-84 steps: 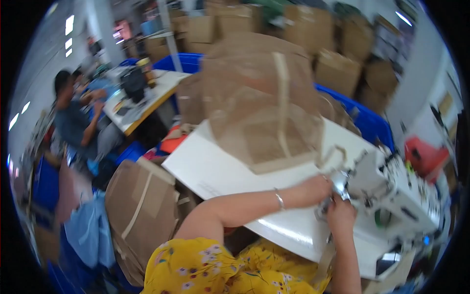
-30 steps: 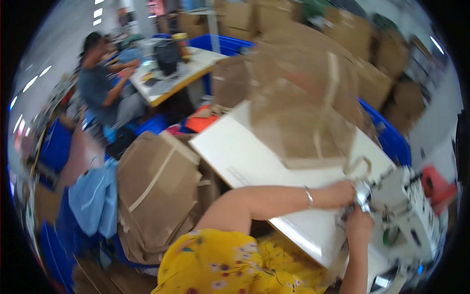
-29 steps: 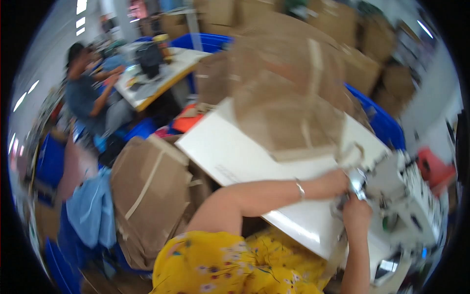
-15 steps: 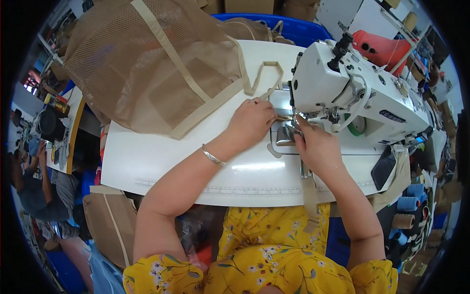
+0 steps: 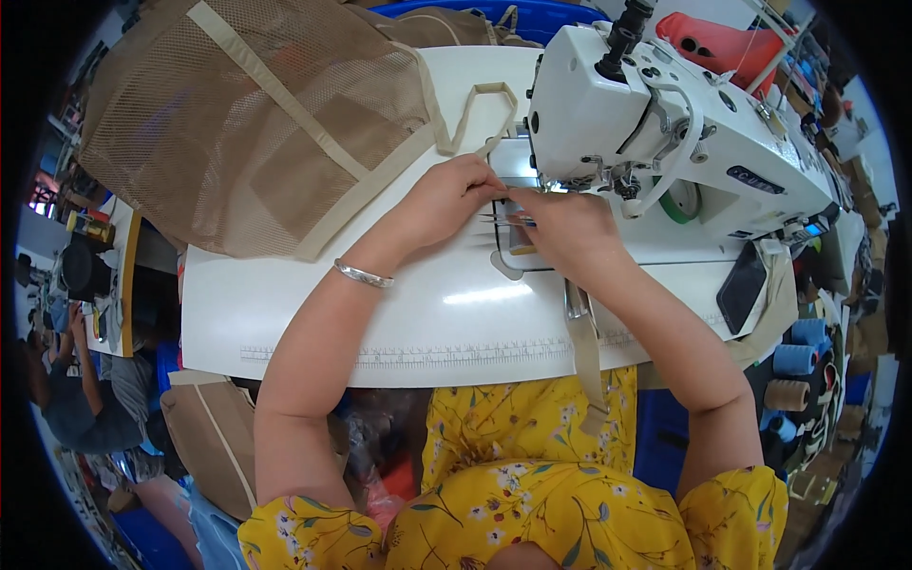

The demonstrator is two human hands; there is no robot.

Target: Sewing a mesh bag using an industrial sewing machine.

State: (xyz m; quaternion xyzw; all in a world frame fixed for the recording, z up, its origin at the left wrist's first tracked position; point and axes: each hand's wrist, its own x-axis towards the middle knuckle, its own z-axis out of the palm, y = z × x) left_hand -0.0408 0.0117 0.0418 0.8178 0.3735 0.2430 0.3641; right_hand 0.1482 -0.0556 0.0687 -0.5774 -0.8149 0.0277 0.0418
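My left hand is closed, its fingertips pinching the beige binding tape beside the sewing machine's needle area. My right hand meets it there, fingers curled, the tips close to the left ones. Under the right fingers two thin pointed blades show, apparently thread snips; their handles are hidden. The tape loops back to a brown mesh bag with beige trim, lying on the left of the white table. The white sewing machine stands just beyond my right hand.
A second beige strip passes a metal guide and hangs over the front edge. A dark phone lies at the right, near thread spools. A blue bin stands behind the table. Another person sits far left.
Both hands have moved left, away from under the needle, and come together at the tape. Pointed blades now show under the right fingers. The whole view has shifted a little.
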